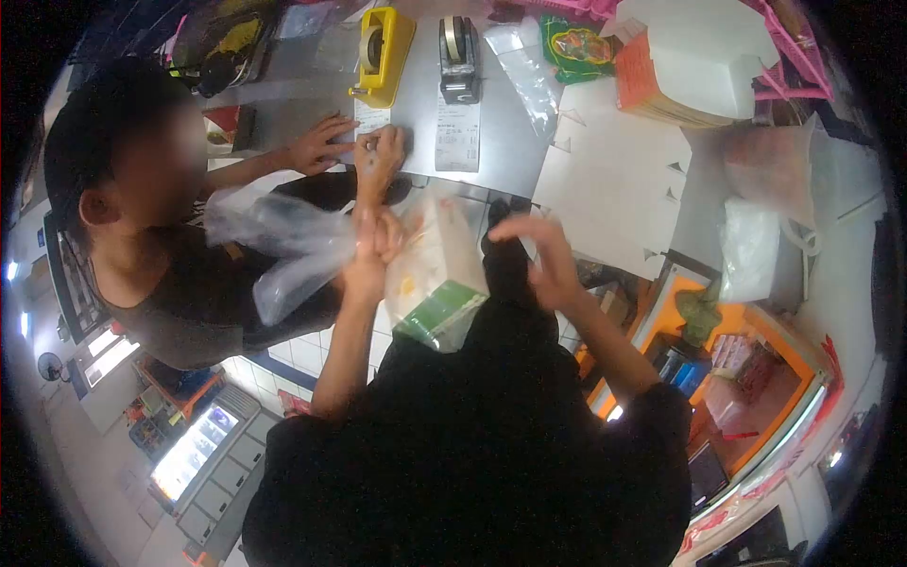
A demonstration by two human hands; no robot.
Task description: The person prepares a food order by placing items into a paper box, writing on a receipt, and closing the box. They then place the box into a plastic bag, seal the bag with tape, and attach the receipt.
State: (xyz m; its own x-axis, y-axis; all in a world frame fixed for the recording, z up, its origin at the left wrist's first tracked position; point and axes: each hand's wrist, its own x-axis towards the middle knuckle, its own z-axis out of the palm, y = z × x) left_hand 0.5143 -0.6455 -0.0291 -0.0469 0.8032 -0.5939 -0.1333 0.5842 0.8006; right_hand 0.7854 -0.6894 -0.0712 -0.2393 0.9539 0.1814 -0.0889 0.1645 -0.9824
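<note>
Presently, in the head view, the left hand's (pixel 375 238) fingers clench the gathered bag (pixel 283 231), its 1 box (pixel 442 279) beside the desk (pixel 501 156); the right hand's (pixel 550 260) loosely curled fingers grasp nothing. Best grip firmly, box level.

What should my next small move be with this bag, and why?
I'd probably bring your right hand in to steady the box inside the plastic bag: only your left hand grips the bag, around its bunched neck, while your right hand appears to hold nothing and is near the box.
</note>
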